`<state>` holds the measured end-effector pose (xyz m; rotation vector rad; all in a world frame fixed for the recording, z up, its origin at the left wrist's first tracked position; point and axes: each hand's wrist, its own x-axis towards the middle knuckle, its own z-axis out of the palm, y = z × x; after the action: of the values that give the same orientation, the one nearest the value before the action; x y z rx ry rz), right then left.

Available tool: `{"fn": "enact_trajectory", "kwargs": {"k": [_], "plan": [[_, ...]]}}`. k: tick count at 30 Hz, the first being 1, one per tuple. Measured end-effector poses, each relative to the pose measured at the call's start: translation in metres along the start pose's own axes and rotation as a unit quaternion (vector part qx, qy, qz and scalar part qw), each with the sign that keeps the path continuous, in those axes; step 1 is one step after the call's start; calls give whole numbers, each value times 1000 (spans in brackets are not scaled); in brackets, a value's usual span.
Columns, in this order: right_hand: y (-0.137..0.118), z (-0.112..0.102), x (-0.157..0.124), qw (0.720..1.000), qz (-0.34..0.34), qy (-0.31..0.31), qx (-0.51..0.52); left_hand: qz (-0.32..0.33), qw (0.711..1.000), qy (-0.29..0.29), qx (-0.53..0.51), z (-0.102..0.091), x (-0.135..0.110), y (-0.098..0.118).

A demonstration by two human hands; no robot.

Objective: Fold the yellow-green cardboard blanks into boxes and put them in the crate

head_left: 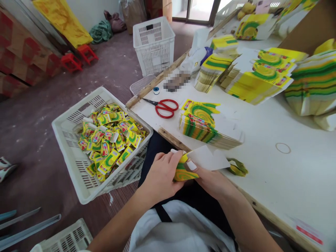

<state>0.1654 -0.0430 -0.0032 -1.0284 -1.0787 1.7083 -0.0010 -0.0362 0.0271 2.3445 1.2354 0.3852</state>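
Note:
Over my lap, at the table's near edge, both hands grip one yellow and green printed carton [184,174]. A white inner flap [207,158] of it sticks out to the right. My left hand [164,175] is closed around its left side, fingers over the top. My right hand [210,180] pinches its right side, thumb on the upper face. Just beyond lies a stack of flat yellow cartons [201,120] on the white table. A crumpled green and yellow scrap [237,167] rests right of my right hand.
A white crate [63,140] of small folded yellow cartons [110,136] stands left of my legs. Red-handled scissors [166,108] and a small blue-white spool [156,90] lie near the table corner. Taller carton stacks [259,73] stand farther back. Another white crate [154,45] is beyond the table.

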Motion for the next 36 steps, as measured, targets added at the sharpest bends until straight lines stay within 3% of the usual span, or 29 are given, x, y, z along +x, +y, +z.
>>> {"fn": "enact_trajectory", "kwargs": {"k": [4, 11, 15, 18, 21, 26, 29, 36], "plan": [[-3, 2, -2, 996, 54, -7, 70, -13, 997, 44, -55, 12, -5, 1], [-1, 8, 1, 998, 18, 35, 44, -2, 989, 68, -131, 17, -9, 5], [-9, 8, -4, 991, -100, 27, -81, -72, 978, 47, -192, 15, -9, 4], [-13, 7, -6, 953, -184, -5, -240, -99, 965, 28, -241, 16, -6, 1], [-9, 4, -4, 922, -220, 23, -317, -95, 964, 39, -244, 18, -2, -1], [0, -3, 2, 936, -198, 74, -281, -104, 974, 117, -163, 13, 1, -1], [0, -5, 2, 927, -197, 36, -316, -113, 976, 133, -134, 8, 0, -5], [-12, -14, -1, 891, -159, -45, -423, -165, 957, 106, -213, 6, -5, -13]]}}
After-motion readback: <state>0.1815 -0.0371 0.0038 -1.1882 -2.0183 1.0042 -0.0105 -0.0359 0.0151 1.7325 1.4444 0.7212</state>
